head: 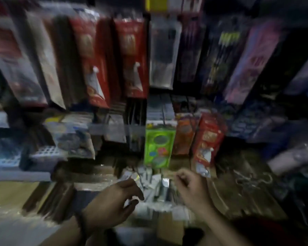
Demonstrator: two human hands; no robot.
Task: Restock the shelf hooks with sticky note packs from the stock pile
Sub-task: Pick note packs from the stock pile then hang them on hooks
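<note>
The whole view is motion-blurred. A stock pile of clear-wrapped sticky note packs (pixel 155 190) lies low in the middle, in front of the shelf. My left hand (pixel 116 199) reaches into the pile's left side, thumb and forefinger close together over a pale pack; the blur hides whether they pinch it. My right hand (pixel 190 185) hovers at the pile's right edge with curled fingers, and I cannot tell if it holds anything. Just above the pile a green sticky note pack (pixel 158 148) hangs, with an orange pack (pixel 185 137) and a red pack (pixel 206 141) to its right.
Long red, silver and dark blister packs (pixel 132 55) hang in rows across the upper shelf wall. White perforated trays (pixel 43 151) stand at the left. Scissors-like metal items (pixel 252 180) lie at the right. A pale wooden surface (pixel 11 192) shows at lower left.
</note>
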